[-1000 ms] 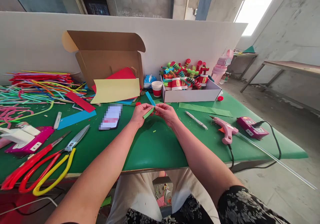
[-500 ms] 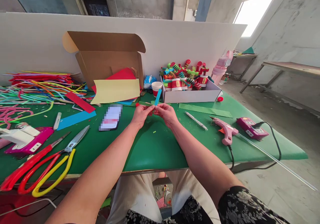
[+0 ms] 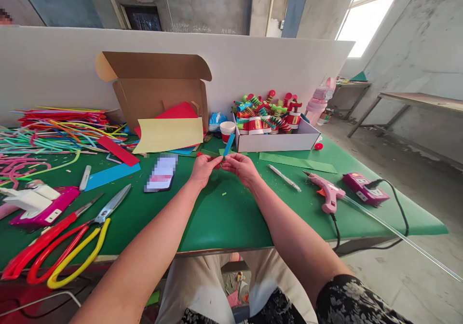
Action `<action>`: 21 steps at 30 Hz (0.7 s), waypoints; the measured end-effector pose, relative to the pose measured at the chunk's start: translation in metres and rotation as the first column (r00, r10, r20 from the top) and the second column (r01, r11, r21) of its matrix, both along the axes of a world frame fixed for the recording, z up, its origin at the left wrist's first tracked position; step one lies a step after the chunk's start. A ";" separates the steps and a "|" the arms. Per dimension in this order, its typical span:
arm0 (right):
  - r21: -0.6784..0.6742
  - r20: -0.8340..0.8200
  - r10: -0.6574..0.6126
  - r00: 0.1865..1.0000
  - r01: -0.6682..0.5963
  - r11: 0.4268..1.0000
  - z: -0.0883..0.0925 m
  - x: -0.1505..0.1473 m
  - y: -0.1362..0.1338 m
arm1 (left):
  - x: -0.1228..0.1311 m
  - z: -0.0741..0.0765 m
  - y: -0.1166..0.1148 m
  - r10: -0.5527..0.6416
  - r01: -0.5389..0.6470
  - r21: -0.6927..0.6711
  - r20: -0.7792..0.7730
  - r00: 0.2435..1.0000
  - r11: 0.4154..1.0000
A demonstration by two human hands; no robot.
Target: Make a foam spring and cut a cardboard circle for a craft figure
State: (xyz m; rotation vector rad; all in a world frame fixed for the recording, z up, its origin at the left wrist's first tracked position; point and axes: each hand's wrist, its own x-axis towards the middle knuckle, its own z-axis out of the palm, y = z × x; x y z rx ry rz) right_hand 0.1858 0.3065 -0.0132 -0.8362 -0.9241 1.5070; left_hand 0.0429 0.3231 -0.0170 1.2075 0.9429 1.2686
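My left hand and my right hand meet over the middle of the green table, fingertips pinched together. Between them stands a narrow blue paper strip, pointing up and away from me. A thin green paper strip lies flat from my left fingertips toward the left. Both hands hold the joint where the two strips cross. A small green scrap lies on the table just below my hands.
A pink glue gun with cord lies at the right, beside a white pen. A white box of finished toys and a paper cup stand behind. Scissors, a phone, coloured sticks and a cardboard box fill the left.
The green strip, which slanted down from my left fingers, has been folded flat to the left. The blue strip has swung from leaning left to upright, leaning right.
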 end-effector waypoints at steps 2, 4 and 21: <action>0.014 0.014 -0.014 1.000 0.014 1.000 0.000 0.000 0.000 | 0.000 0.001 -0.001 -0.008 0.008 0.000 -0.006 1.000 1.000; 0.020 0.027 -0.021 0.999 0.020 1.000 0.000 0.000 -0.001 | 0.000 0.003 -0.003 -0.011 0.011 0.002 -0.011 1.000 1.000; -0.072 -0.018 -0.098 0.995 0.097 0.993 0.002 0.002 -0.001 | 0.000 0.002 0.000 0.065 -0.058 -0.074 0.090 0.994 0.996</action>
